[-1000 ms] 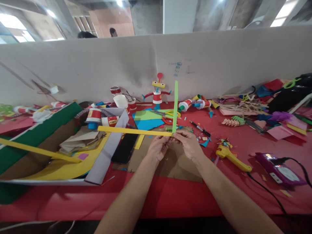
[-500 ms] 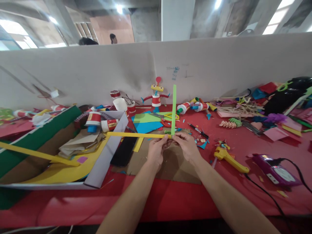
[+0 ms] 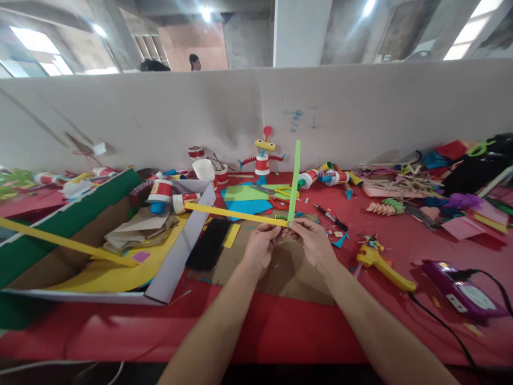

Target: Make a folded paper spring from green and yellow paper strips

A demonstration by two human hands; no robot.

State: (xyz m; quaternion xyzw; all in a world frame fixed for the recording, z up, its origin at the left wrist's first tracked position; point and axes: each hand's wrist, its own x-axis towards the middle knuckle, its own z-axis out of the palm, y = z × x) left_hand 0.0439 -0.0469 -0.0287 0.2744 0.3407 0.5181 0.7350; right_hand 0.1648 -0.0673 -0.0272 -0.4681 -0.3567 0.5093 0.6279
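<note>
Between my hands, a yellow paper strip (image 3: 236,215) and a green paper strip (image 3: 294,179) meet at a corner. The yellow one runs out to the left, and the green one stands upright. My left hand (image 3: 259,246) pinches the yellow strip near that corner. Close beside it, my right hand (image 3: 312,238) is closed with thumb and fingers at the foot of the green strip. A small green paper spring (image 3: 281,216) shows just behind the joint. Below the hands lies a brown cardboard sheet (image 3: 288,278).
At left stands a box (image 3: 160,286) holding papers and a cup figure; a black phone (image 3: 208,245) lies beside it. Scissors (image 3: 262,189) and a paper-cup robot (image 3: 262,166) are behind. A yellow glue gun (image 3: 385,270) and purple power strip (image 3: 460,291) are at right.
The view has shifted slightly, so most things sit farther right. The yellow strip's far end has tipped up a little and the green strip leans slightly right. Both hands keep their hold.
</note>
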